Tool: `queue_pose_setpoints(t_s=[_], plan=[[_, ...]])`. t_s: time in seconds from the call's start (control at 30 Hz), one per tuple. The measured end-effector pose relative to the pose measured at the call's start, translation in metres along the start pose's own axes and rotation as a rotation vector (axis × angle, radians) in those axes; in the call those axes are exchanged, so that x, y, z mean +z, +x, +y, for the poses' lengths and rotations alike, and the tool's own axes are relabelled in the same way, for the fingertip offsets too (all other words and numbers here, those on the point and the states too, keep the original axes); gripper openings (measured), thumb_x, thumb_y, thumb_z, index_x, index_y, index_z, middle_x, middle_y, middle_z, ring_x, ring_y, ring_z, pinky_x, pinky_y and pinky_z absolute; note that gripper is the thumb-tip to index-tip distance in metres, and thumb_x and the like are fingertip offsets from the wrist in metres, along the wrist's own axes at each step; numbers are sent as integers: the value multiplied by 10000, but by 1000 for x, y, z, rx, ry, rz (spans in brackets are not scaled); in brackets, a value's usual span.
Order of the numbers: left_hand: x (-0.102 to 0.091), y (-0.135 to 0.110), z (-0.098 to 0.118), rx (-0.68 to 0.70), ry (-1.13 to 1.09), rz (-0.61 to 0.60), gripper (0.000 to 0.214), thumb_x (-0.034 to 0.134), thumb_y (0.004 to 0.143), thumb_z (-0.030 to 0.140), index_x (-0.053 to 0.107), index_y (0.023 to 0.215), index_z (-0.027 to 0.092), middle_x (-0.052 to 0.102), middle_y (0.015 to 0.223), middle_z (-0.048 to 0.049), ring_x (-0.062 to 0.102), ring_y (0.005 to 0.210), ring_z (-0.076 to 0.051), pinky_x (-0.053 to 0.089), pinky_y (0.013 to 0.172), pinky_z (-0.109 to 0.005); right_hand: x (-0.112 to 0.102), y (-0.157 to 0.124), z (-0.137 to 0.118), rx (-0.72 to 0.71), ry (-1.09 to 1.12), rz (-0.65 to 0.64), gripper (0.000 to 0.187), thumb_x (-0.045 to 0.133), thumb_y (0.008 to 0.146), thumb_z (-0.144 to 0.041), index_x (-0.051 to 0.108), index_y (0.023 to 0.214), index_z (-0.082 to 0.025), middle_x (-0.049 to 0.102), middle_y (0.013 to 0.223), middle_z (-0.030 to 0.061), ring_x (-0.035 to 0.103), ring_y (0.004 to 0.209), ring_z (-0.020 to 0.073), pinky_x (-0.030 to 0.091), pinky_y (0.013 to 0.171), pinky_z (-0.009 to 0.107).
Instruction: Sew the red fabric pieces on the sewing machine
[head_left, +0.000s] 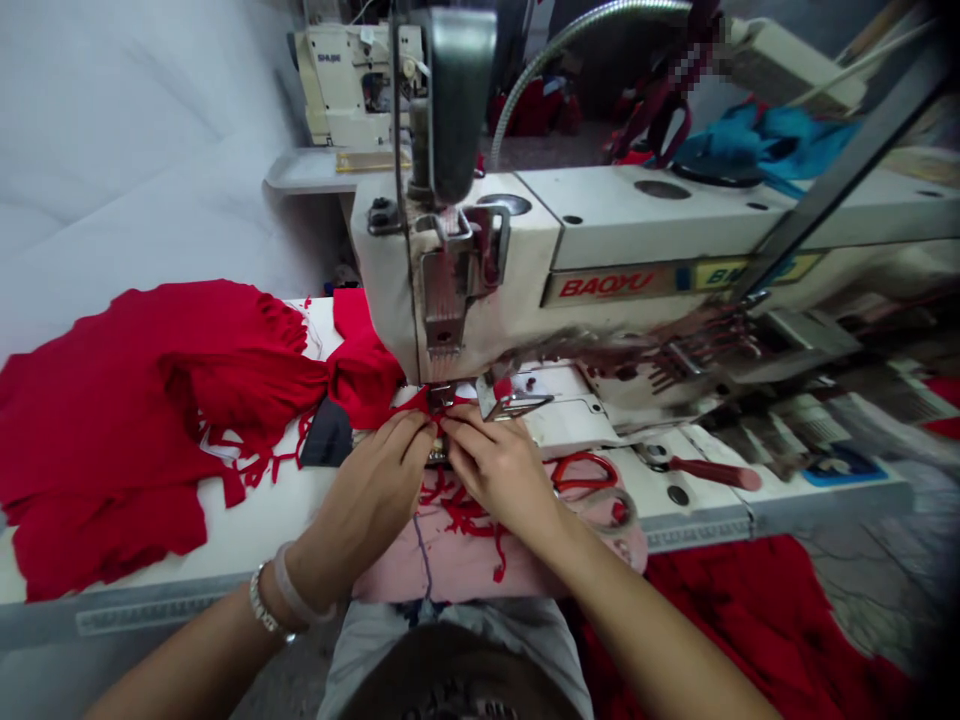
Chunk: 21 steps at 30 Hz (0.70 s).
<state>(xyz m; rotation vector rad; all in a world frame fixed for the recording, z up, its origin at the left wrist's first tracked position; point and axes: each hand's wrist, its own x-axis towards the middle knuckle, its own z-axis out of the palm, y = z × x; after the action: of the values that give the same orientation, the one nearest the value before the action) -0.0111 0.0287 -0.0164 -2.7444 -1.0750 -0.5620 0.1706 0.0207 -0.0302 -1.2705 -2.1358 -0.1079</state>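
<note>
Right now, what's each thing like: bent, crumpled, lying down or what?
Red cloth: crumpled, heaped at left
Left hand: fingers bent, at red cloth
Right hand: fingers bent, at red cloth
Machine: threaded; running or stopped, can't tell
Scissors: lying down, blades hidden
Red-handled tool: lying flat
Blue cloth: crumpled
Bracelet: around the left wrist

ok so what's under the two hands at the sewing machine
Red cloth shows just beyond the left hand and in the gap beside the right hand; red strips lie on the pink cloth nearer the camera. Whatever sits directly beneath either hand is covered.
</note>
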Motion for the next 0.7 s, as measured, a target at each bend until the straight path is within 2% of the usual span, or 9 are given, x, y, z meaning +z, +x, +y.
queue_pose_setpoints(t_s=[0.13, 0.3, 0.5, 0.7], plan=[[-3, 3, -8, -3, -28, 2, 328, 462, 890, 39, 568, 1200, 57, 615, 1207, -162, 597, 1135, -280, 555, 970, -446, 2, 1, 3, -3, 31, 4, 234, 505, 940, -150, 683, 1091, -135, 706, 1043, 80, 617, 903, 181, 470, 783, 336], [-9, 5, -17, 54, -95, 47, 332, 466, 883, 37, 587, 1190, 79, 638, 1210, -150, 618, 1126, -257, 570, 962, -417, 2, -1, 9, -43, 84, 25, 261, 486, 942, -154, 682, 1114, -133, 698, 1093, 103, 625, 983, 195, 507, 870, 358], [-7, 4, -17, 62, -43, 32, 360, 465, 867, 24, 600, 1199, 59, 646, 1206, -154, 624, 1126, -268, 568, 969, -427, 2, -1, 8, -105, -59, 3, 302, 501, 917, -110, 680, 1160, -96, 682, 1128, 142, 620, 1019, 224, 524, 873, 391], [-3, 3, -14, 71, 43, 20, 352, 415, 909, 53, 581, 1219, 32, 642, 1208, -168, 622, 1127, -275, 557, 977, -417, 0, 0, 4, -170, -175, -6, 313, 491, 904, -72, 673, 1159, -68, 677, 1126, 158, 606, 1012, 240, 541, 832, 395]])
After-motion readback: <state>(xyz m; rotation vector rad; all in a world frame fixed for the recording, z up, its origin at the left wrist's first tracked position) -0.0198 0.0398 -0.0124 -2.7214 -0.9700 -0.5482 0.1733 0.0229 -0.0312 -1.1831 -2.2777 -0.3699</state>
